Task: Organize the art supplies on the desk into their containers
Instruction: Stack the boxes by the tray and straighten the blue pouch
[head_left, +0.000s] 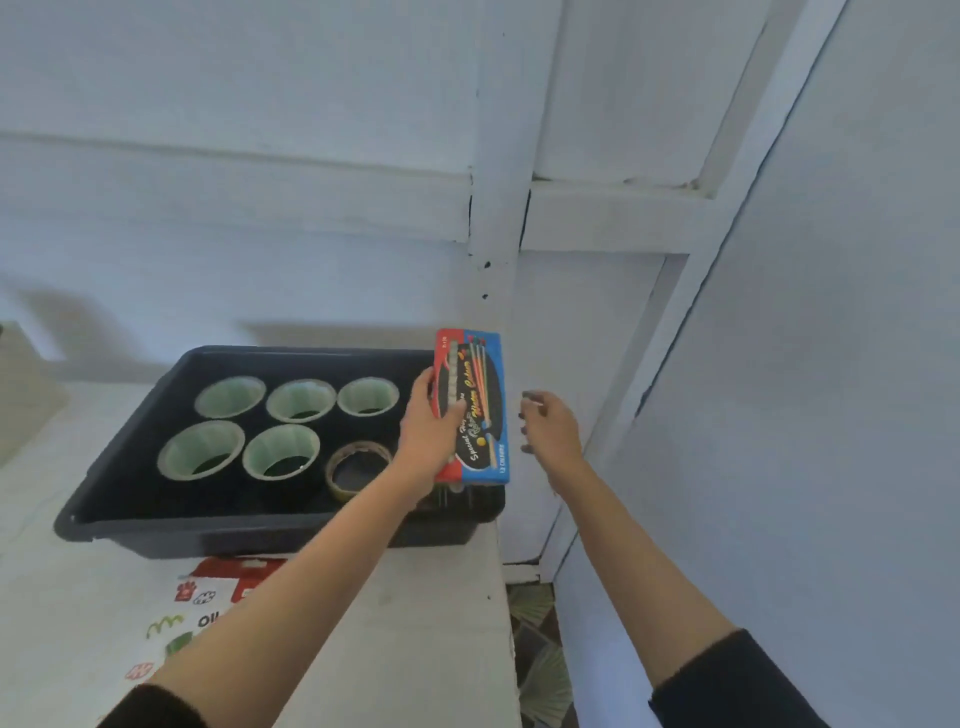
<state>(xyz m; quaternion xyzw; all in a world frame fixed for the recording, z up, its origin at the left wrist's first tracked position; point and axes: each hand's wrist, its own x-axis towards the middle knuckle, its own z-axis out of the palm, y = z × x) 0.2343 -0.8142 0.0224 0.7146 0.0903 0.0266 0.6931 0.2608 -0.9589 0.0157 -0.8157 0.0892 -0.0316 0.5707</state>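
Note:
My left hand (428, 439) grips a red and blue box of water colours (480, 410), held upright above the right end of a dark plastic tray (130, 499). Inside the tray stand several pale green cups (283, 452) and a roll of tape (358, 467) lies beside them. My right hand (550, 428) hovers just right of the box, fingers loosely curled, holding nothing and not touching it.
The tray sits on a white desk (415, 597) whose right edge drops to a patterned floor (540, 649). A red and white oil pastel box (208, 597) lies in front of the tray. Pale blue walls close in behind and to the right.

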